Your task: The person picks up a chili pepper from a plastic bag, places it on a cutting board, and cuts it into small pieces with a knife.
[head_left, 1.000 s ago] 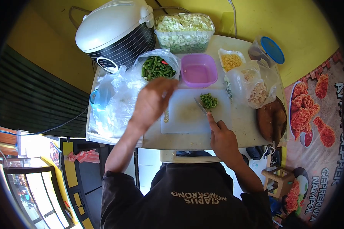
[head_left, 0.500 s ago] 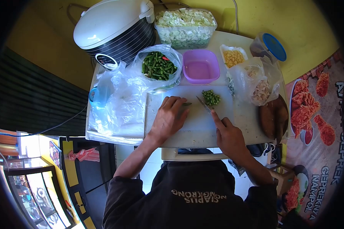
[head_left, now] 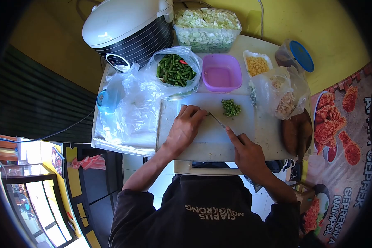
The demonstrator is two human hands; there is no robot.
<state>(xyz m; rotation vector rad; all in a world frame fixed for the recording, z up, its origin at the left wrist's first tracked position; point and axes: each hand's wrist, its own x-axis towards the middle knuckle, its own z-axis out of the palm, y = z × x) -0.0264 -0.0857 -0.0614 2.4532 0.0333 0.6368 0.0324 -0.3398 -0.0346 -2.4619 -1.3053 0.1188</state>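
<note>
My right hand (head_left: 249,154) grips a knife (head_left: 218,120), its index finger stretched along the top of the blade. The blade tip is right beside the fingertips of my left hand (head_left: 187,127). Those fingers are curled down and pinched on a green chili, which they almost wholly cover. Under both lies a pale cutting board (head_left: 213,134). A small heap of chopped green chili (head_left: 231,108) rests on the board beyond the knife. Behind the board stand a plastic bag of whole green chilies (head_left: 175,72), with a red one among them, and a purple container (head_left: 222,84).
At the back are a rice cooker (head_left: 126,29) and a tub of chopped cabbage (head_left: 206,35). Crumpled clear plastic bags (head_left: 132,107) lie to the left. On the right are a tray of yellow pieces (head_left: 257,65), a filled plastic bag (head_left: 284,97) and a blue-lidded jar (head_left: 301,56).
The knife tip has swung left and down, away from the chopped heap, to my left fingertips. My left fingers have drawn together over the chili. The whole view has shifted slightly.
</note>
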